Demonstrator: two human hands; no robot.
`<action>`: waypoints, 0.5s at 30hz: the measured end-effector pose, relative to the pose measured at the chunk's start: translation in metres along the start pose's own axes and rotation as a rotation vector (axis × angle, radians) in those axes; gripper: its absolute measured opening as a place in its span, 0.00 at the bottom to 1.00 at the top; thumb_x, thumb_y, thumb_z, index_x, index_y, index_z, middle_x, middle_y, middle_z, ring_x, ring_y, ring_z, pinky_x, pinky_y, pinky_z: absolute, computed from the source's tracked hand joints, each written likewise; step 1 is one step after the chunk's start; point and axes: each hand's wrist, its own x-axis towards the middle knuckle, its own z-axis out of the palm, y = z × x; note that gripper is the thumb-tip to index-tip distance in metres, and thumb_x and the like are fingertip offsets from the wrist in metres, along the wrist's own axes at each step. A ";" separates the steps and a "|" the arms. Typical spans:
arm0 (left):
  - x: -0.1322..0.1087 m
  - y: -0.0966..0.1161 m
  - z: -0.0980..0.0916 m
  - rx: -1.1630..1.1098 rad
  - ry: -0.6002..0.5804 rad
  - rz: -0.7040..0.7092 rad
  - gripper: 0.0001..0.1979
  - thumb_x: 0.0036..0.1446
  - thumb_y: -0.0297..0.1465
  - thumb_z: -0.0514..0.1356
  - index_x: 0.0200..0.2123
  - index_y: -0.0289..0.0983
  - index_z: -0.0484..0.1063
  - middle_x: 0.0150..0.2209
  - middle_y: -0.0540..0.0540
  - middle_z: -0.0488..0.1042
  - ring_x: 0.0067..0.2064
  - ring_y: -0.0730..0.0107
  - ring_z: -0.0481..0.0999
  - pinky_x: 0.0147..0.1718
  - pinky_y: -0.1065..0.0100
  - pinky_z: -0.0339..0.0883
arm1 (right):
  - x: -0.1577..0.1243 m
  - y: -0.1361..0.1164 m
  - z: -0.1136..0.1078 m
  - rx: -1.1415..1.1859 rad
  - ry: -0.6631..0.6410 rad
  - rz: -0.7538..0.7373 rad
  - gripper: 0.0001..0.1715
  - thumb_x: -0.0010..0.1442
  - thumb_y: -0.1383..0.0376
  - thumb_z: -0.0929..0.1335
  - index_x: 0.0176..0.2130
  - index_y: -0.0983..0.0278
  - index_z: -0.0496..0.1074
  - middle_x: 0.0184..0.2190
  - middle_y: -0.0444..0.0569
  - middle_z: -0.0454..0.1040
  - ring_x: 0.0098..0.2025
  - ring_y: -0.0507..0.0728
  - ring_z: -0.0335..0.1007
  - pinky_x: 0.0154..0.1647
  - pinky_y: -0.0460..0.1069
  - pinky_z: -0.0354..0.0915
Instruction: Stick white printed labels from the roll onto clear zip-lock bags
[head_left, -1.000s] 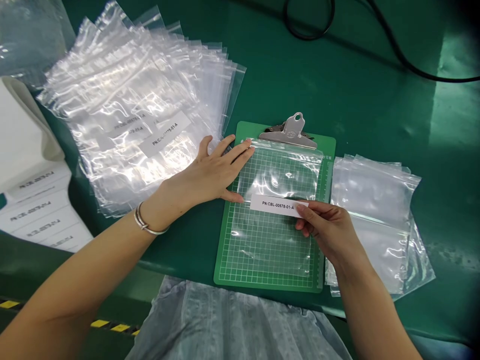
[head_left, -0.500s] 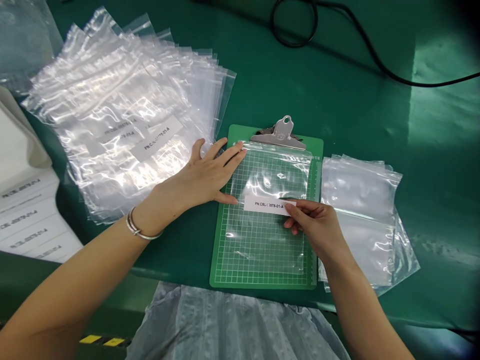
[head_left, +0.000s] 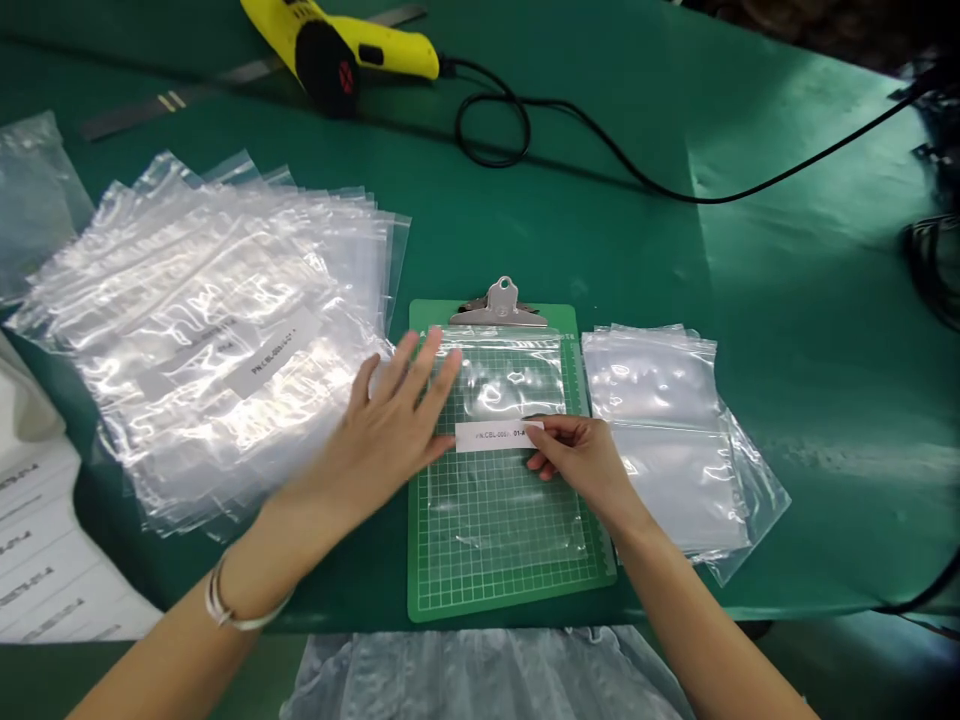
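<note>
The right hand (head_left: 577, 460) pinches the end of a white label (head_left: 487, 436) on a zip bag (head_left: 499, 510) atop the green clipboard (head_left: 495, 603); the left hand (head_left: 390, 430) spreads over the bag's left edge

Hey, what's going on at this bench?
A person's right hand pinches the end of a white label on a clear zip bag clipped to a green clipboard. The left hand is spread near the bag's left edge. Labelled bags lie fanned out to the left, more bags to the right.
</note>
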 end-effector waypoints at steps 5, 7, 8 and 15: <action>-0.019 0.033 0.031 -0.055 -0.030 0.284 0.30 0.64 0.44 0.39 0.64 0.32 0.41 0.64 0.43 0.46 0.65 0.60 0.42 0.61 0.48 0.40 | -0.002 -0.003 0.001 -0.024 -0.002 -0.019 0.14 0.49 0.60 0.71 0.33 0.69 0.76 0.18 0.45 0.72 0.18 0.50 0.69 0.16 0.43 0.66; -0.022 0.036 0.039 -0.066 -0.048 0.276 0.30 0.64 0.43 0.42 0.63 0.33 0.41 0.64 0.44 0.47 0.65 0.59 0.43 0.61 0.46 0.41 | -0.003 -0.004 -0.001 -0.043 -0.026 -0.015 0.14 0.50 0.59 0.71 0.33 0.68 0.76 0.18 0.45 0.73 0.19 0.50 0.69 0.16 0.43 0.66; -0.023 0.036 0.040 -0.068 -0.051 0.268 0.30 0.64 0.42 0.43 0.64 0.34 0.40 0.64 0.44 0.47 0.65 0.59 0.43 0.60 0.45 0.41 | -0.003 -0.005 -0.003 -0.058 -0.049 -0.014 0.14 0.51 0.59 0.70 0.33 0.68 0.76 0.17 0.45 0.72 0.19 0.50 0.69 0.17 0.42 0.66; -0.021 0.032 0.036 -0.025 -0.046 0.283 0.31 0.64 0.43 0.43 0.64 0.34 0.39 0.64 0.44 0.46 0.65 0.57 0.45 0.59 0.43 0.43 | 0.006 -0.038 -0.043 -0.074 -0.108 0.102 0.21 0.55 0.53 0.68 0.36 0.69 0.76 0.25 0.55 0.78 0.18 0.50 0.70 0.13 0.42 0.63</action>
